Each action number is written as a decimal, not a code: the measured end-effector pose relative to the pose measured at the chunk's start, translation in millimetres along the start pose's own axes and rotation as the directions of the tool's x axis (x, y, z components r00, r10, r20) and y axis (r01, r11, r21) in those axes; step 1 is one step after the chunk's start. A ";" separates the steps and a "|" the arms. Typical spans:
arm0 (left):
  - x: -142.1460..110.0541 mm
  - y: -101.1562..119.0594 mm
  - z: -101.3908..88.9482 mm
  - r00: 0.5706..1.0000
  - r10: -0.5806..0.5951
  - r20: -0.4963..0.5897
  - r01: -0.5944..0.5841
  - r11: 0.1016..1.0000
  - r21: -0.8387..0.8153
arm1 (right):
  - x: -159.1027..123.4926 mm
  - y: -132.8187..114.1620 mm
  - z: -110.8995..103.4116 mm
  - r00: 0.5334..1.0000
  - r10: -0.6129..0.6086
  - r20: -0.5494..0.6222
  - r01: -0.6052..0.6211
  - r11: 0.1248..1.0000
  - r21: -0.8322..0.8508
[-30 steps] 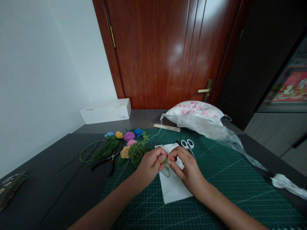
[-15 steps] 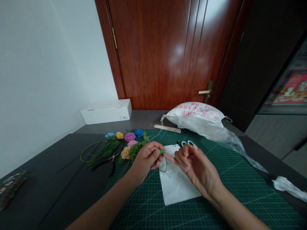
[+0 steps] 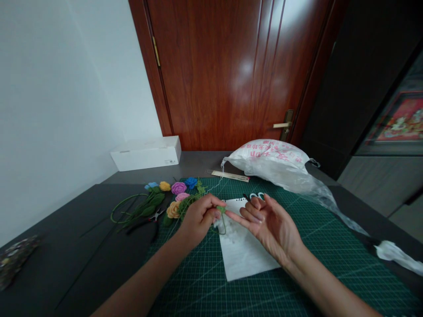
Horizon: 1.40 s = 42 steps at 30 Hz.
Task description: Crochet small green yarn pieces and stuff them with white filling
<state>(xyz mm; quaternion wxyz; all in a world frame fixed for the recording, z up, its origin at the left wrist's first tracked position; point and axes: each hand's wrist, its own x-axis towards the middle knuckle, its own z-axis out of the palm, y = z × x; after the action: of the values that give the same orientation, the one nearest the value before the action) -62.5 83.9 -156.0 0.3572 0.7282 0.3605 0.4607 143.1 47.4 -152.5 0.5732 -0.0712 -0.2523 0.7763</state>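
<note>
The left fingers point(image 3: 211, 206) are clenched on a small green yarn piece point(image 3: 221, 210), whose thin loop point(image 3: 225, 227) hangs over white paper point(image 3: 246, 251) on a green cutting mat point(image 3: 317, 264). The right hand point(image 3: 272, 229) is open, fingers released and spread, its fingertip just beside the piece. Shaping the loop seems in hand; the next move calls for a second grip. Pink print on a plastic bag point(image 3: 271, 152) is unreadable from here.

Matt crocheted yarn point(image 3: 221, 210), probably cotton
</note>
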 end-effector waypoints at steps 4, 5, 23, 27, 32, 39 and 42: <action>-1.3 -1.0 2.7 0.999 0.020 0.048 -0.022 0.999 0.040 | 3.1 0.3 -5.0 0.999 0.031 0.027 -0.030 0.999 -0.030; -1.8 -0.5 3.6 0.999 0.020 0.048 -0.022 0.999 0.048 | 3.2 0.6 -5.3 0.999 0.021 0.039 -0.018 0.997 -0.074; -1.6 3.7 -2.7 0.989 0.097 0.109 -0.130 0.927 0.353 | -9.8 -4.8 -12.1 0.921 -0.033 0.388 0.379 0.303 -0.874; -1.7 3.7 -1.1 0.989 0.071 0.131 -0.110 0.943 0.314 | -15.4 -5.3 -7.0 0.873 -0.024 0.487 0.484 0.151 -0.862; -1.5 3.1 -0.7 0.998 0.010 0.054 -0.026 0.953 0.302 | -15.1 -1.3 -4.2 0.797 0.008 0.605 0.602 0.089 -0.794; -1.5 3.5 2.5 0.997 -0.052 0.056 0.039 0.976 0.216 | -14.5 1.9 -4.3 0.698 0.067 0.713 0.715 -0.089 -0.693; -1.2 4.5 4.2 0.996 -0.074 0.046 0.066 0.987 0.143 | -15.8 3.9 -6.4 0.674 0.129 0.727 0.737 -0.188 -0.650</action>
<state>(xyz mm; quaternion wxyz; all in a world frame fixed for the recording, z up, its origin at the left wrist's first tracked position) -58.1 79.9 -153.9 0.3296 0.7501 0.4084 0.4025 147.5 33.9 -162.6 0.4048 -0.1528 -0.8934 0.1208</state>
